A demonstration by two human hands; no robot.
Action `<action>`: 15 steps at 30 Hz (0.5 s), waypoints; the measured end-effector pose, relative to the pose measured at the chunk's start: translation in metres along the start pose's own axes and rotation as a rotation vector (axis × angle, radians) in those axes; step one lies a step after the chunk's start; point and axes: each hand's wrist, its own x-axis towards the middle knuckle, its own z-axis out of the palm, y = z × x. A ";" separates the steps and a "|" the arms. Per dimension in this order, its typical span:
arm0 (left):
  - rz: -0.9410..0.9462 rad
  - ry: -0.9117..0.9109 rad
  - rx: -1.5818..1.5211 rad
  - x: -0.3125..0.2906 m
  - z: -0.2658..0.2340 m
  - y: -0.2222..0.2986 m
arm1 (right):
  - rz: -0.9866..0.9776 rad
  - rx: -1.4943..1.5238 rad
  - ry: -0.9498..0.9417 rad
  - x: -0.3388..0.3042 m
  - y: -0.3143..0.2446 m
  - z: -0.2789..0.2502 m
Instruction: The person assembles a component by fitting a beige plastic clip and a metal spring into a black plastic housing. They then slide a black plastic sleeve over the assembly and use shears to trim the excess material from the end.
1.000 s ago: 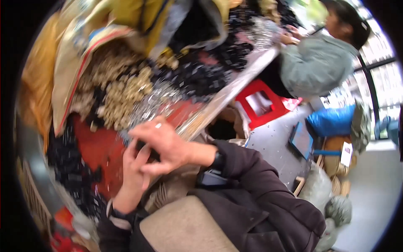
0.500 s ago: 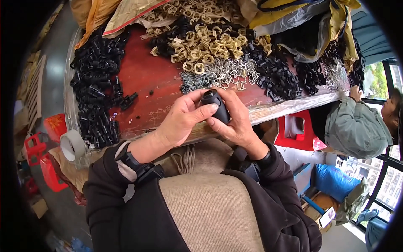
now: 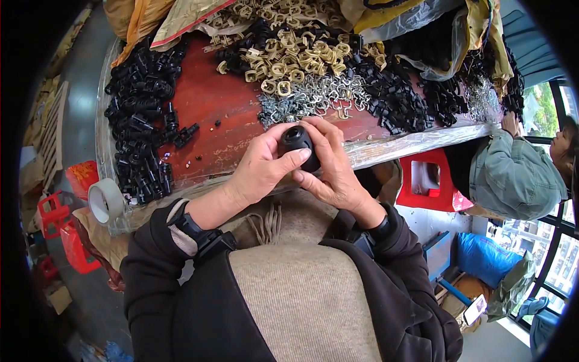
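Observation:
Between my two hands, just in front of the table edge, is a black rounded plastic part [image 3: 295,139] with a hole in its end, which faces up at me. My left hand [image 3: 265,160] grips it from the left, thumb pressed on its side. My right hand [image 3: 332,160] wraps its right side, fingers over the top; the underside is hidden. Beyond my hands lie a heap of bent silver metal clips [image 3: 329,96], a heap of beige plastic rings [image 3: 295,57] and a heap of small black pieces [image 3: 395,96]. At the left, black tubular fittings [image 3: 142,114] are piled along the red tabletop [image 3: 208,96].
A roll of tape [image 3: 105,201] stands at the table's left corner. Sacks [image 3: 416,18] lie along the far side. To the right, a person in a grey-green jacket [image 3: 515,175] works at the table near a red stool [image 3: 425,181]. Red plastic stools [image 3: 78,247] stand at lower left.
The black part has tilted, its holed end turning more toward me, and my right fingers have shifted over its top. Both hands still hold it.

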 end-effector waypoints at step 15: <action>-0.189 -0.158 -0.068 0.002 -0.014 -0.003 | 0.110 0.355 -0.092 -0.005 0.022 -0.002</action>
